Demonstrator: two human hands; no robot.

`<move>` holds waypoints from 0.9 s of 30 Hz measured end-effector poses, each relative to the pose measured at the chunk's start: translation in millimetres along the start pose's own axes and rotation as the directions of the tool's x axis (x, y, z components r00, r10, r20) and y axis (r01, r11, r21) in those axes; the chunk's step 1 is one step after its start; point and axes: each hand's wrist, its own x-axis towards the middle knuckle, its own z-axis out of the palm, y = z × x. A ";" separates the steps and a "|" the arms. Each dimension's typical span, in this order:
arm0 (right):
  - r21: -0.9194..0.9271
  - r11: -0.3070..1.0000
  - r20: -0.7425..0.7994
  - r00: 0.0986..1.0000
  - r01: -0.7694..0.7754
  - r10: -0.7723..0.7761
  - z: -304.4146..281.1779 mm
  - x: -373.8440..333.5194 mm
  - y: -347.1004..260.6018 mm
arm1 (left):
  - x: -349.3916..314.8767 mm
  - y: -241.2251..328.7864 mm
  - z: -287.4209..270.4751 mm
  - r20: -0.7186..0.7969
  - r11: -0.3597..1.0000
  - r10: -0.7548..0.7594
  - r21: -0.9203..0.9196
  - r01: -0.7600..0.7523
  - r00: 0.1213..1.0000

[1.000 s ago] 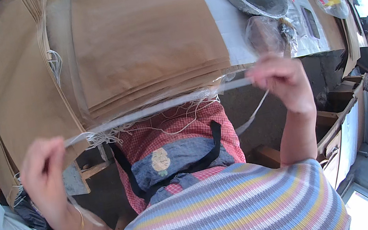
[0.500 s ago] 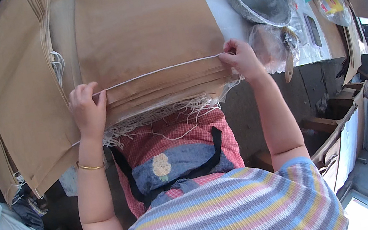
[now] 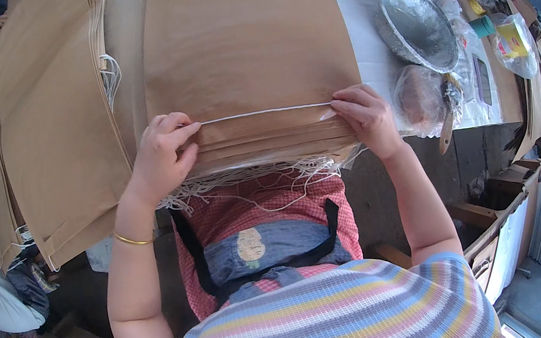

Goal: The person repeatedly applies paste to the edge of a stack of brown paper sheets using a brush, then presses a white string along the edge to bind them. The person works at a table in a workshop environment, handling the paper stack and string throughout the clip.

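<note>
The white string (image 3: 268, 111) lies stretched flat across the top brown paper sheet (image 3: 249, 49) of the stack, running from the left hand (image 3: 163, 155) at 9 o'clock to the right hand (image 3: 366, 116) at 3 o'clock, each hand pinching one end with fingers closed and pressing it down.

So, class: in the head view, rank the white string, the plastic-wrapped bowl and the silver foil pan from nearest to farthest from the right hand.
1. White string, pinched at the right hand, running left.
2. Plastic-wrapped bowl, just right.
3. Silver foil pan, farther up right.
</note>
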 end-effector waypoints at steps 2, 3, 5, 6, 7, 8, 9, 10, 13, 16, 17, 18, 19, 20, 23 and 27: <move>0.285 0.917 0.087 0.960 -0.278 0.265 -0.2 4.2 7.6 | 5.9 -0.5 -13.8 0.042 0.996 -0.018 -0.084 0.021 0.999; 0.407 0.817 0.157 0.912 -0.408 0.378 0.2 6.4 10.3 | 7.6 -9.9 -12.9 0.051 0.983 -0.141 -0.111 0.146 0.989; 0.365 0.762 0.172 0.843 -0.535 0.510 6.1 14.3 12.0 | 9.3 -30.1 -3.9 0.080 0.906 -0.386 -0.157 0.394 0.919; 0.341 0.726 0.177 0.800 -0.597 0.574 8.8 17.0 11.2 | 11.0 -30.9 3.2 -0.060 0.925 -0.362 -0.149 0.350 0.930; 0.207 0.780 0.136 0.807 -0.590 0.575 13.8 17.8 10.0 | 12.1 -29.6 8.4 -0.090 0.925 -0.378 -0.081 0.371 0.922; 0.068 0.815 0.097 0.817 -0.576 0.569 19.8 17.7 8.6 | 12.8 -27.5 13.1 -0.120 0.920 -0.391 -0.014 0.392 0.912; -0.073 0.830 0.059 0.828 -0.553 0.558 24.9 18.0 6.4 | 13.1 -24.8 17.9 -0.152 0.909 -0.402 0.054 0.413 0.903; -0.120 0.825 0.021 0.829 -0.553 0.559 26.7 18.3 3.1 | 12.3 -19.8 23.6 -0.178 0.897 -0.375 0.177 0.405 0.910; -0.286 0.817 -0.109 0.864 -0.500 0.491 32.5 17.7 -12.1 | 17.8 -0.7 32.7 -0.280 0.689 -0.507 0.437 0.578 0.815; -0.321 0.906 -0.125 0.961 -0.275 0.247 56.4 26.3 -40.8 | 19.3 31.0 41.0 -0.142 0.801 -0.280 0.510 0.313 0.949; -0.191 0.971 -0.057 0.989 -0.147 0.138 70.2 30.0 -59.2 | 20.1 40.1 49.2 -0.046 0.841 -0.215 0.499 0.208 0.976; -0.156 0.978 0.101 0.983 -0.137 0.154 72.7 34.5 -81.5 | 20.4 48.6 58.5 0.055 0.875 -0.147 0.472 0.104 0.988; -0.125 0.984 0.246 0.957 -0.127 0.154 69.1 41.5 -93.8 | 22.6 53.5 62.0 0.141 0.898 -0.067 0.441 -0.002 0.988; -0.159 0.958 0.252 0.929 -0.237 0.271 66.0 38.8 -86.1 | 21.7 55.1 54.8 0.190 0.878 -0.244 0.460 0.133 0.951; -0.412 0.782 0.019 0.854 -0.468 0.521 45.5 2.3 -40.1 | 6.5 32.8 29.8 0.114 0.734 -0.574 0.509 0.449 0.811; -0.328 0.713 -0.168 0.781 -0.620 0.601 28.2 -7.4 -12.4 | -11.3 -3.0 39.1 -0.033 0.814 -0.492 0.337 0.473 0.870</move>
